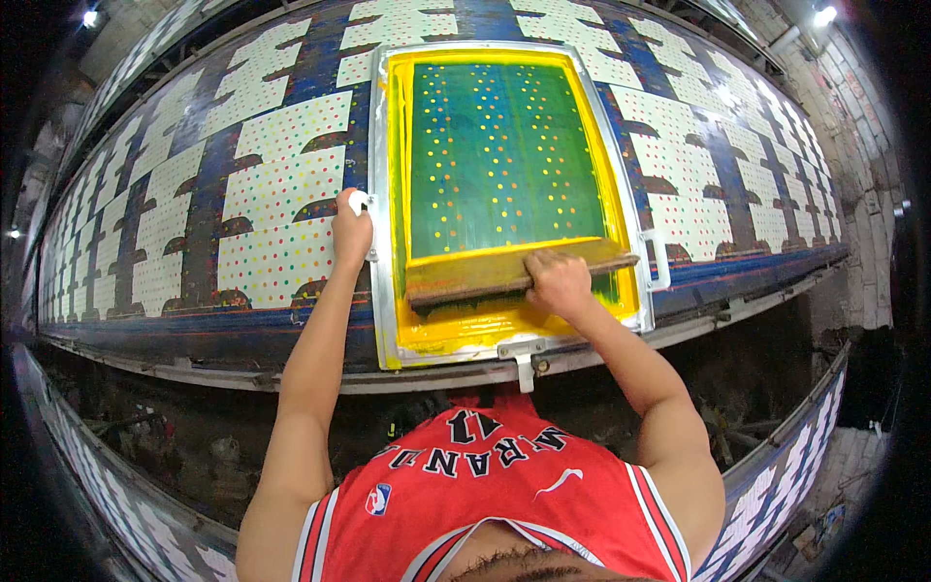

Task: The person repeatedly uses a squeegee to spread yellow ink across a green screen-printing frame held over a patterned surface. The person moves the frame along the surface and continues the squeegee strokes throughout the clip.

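A screen printing frame (384, 320) with metal sides lies on the long table, its green mesh (499, 155) dotted with small yellow and orange spots. Yellow ink (456, 335) coats the inner border and pools along the near end. My left hand (353, 231) is closed round the white handle (357, 202) on the frame's left side. Across the near part of the mesh stands a wide squeegee (465, 272) with a wooden bar, smeared yellow. My right hand (560, 283) grips its bar right of the middle, fingers wrapped over the top. The blade's lower edge is partly hidden.
White cut fabric pieces (281, 179) with coloured dots lie in rows on the dark blue table (204, 335), both sides of the frame. A second handle (659, 260) is on the frame's right side. A metal bracket (525, 361) juts from its near edge over the table rail.
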`<state>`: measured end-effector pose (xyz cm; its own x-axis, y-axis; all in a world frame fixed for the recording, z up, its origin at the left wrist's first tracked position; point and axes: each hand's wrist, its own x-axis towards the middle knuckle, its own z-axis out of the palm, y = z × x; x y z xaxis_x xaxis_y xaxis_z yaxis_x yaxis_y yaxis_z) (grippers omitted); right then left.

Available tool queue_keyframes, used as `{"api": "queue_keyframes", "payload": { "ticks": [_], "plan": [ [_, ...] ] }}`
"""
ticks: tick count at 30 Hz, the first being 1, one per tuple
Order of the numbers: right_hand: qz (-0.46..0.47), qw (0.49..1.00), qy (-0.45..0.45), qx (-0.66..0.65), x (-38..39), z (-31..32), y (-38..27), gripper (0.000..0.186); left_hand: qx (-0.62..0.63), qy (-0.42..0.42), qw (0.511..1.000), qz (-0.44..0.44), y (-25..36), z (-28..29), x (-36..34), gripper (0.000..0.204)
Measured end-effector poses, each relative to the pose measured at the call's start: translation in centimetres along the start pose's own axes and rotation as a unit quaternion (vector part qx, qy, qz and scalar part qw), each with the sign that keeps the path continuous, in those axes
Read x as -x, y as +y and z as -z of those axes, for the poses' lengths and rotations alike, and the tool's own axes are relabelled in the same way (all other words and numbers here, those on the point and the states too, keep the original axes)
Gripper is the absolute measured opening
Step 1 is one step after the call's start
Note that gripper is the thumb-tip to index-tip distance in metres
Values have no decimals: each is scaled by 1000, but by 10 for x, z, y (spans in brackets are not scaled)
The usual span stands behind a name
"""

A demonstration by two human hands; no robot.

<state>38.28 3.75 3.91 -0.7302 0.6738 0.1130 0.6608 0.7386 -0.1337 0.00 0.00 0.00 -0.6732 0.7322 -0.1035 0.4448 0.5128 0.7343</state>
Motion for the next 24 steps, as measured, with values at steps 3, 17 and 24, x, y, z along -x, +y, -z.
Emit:
{"api": "queue_keyframes", "payload": {
  "ticks": [3, 17, 24],
  "plan": [
    [-13, 999, -40, 14, -60, 0, 32, 23, -2, 10, 1000, -5, 5, 3, 6, 52],
    [1, 997, 27, 76, -363, -38, 180, 24, -5, 35, 999, 34, 18, 2, 8, 45],
    [-3, 995, 26, 95, -434, -30, 216, 31, 18, 42, 998, 48, 20, 1, 8, 44]
  ]
}}
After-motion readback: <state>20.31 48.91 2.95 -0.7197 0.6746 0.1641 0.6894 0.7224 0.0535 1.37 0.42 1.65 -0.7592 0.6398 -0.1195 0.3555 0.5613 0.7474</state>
